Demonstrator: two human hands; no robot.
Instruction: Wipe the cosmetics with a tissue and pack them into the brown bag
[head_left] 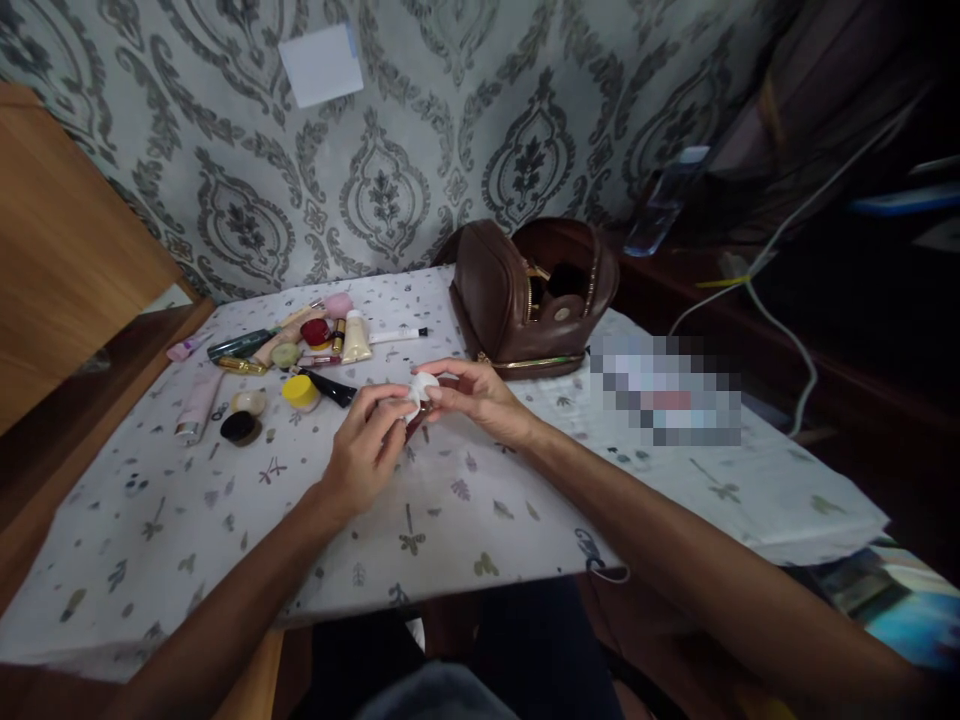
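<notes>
My left hand (364,445) and my right hand (484,400) meet above the middle of the table, both with curled fingers. Between their fingertips is a small crumpled white piece (424,384) that looks like tissue or a cotton pad. A small dark red, shiny item (412,428) shows just below it, largely hidden by the fingers; I cannot tell its kind. Left of my hands lie a black tube (330,388), a yellow-lidded jar (300,391) and a cream tube (356,338). Behind my right hand stands a brown leather bag (517,300), its zip undone.
More cosmetics lie at the left, including a pink tube (198,402), a black lid (238,428), a dark green bottle (241,345) and a white pen (397,335). A blurred-out item (667,395) is at the right. A wooden panel (82,200) borders the left side.
</notes>
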